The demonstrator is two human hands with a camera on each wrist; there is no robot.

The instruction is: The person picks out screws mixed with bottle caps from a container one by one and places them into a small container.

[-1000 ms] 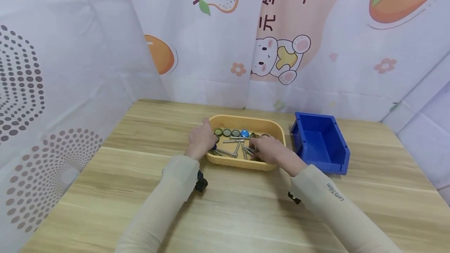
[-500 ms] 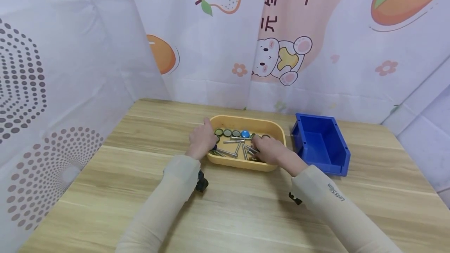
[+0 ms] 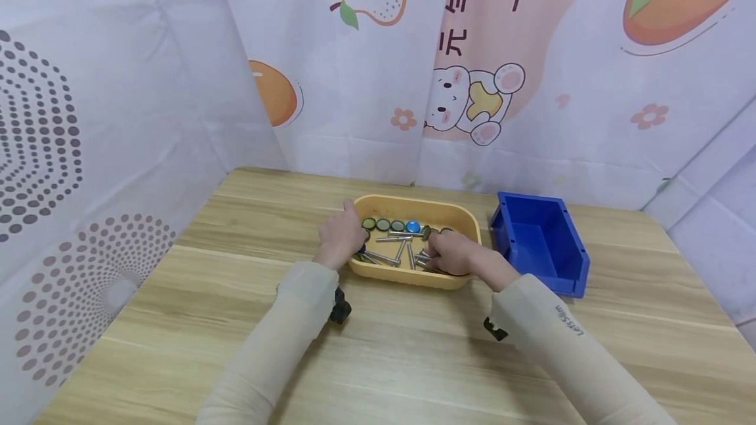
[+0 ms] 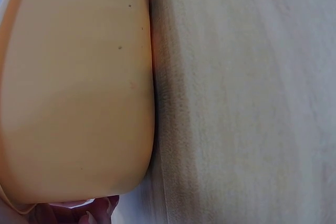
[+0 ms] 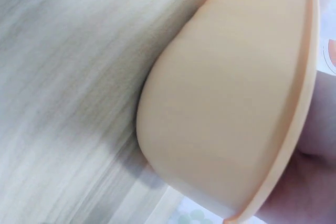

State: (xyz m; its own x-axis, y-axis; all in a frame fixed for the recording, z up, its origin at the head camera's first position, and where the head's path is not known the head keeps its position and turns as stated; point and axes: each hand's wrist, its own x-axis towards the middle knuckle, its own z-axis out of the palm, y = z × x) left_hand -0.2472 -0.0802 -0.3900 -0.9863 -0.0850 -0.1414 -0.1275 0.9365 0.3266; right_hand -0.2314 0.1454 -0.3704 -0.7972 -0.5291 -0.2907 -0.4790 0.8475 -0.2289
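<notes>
A shallow yellow plastic basin (image 3: 407,277) stands on the table, holding several silver bolts (image 3: 393,239) and several bottle caps (image 3: 383,223), one of them bright blue. My left hand (image 3: 340,236) grips the basin's left rim. In the left wrist view its fingers (image 4: 101,214) show beyond the outer wall (image 4: 79,87). Over the right rim, my right hand (image 3: 456,253) reaches down into the basin among bolts and caps. Its fingertips are mostly hidden, so what they hold is unclear. In the right wrist view, the basin's wall (image 5: 226,87) covers most of that hand (image 5: 304,187).
A blue open-front storage bin (image 3: 534,244) stands just right of the basin. Behind the wooden table (image 3: 401,353) hangs a printed white curtain (image 3: 348,97). A small black wrist camera (image 3: 340,307) sits under the left cuff.
My right hand's fingers have shifted slightly among the bolts, and a dark cap shows more clearly beside them. The left hand stays on the rim. The head view has moved slightly.
</notes>
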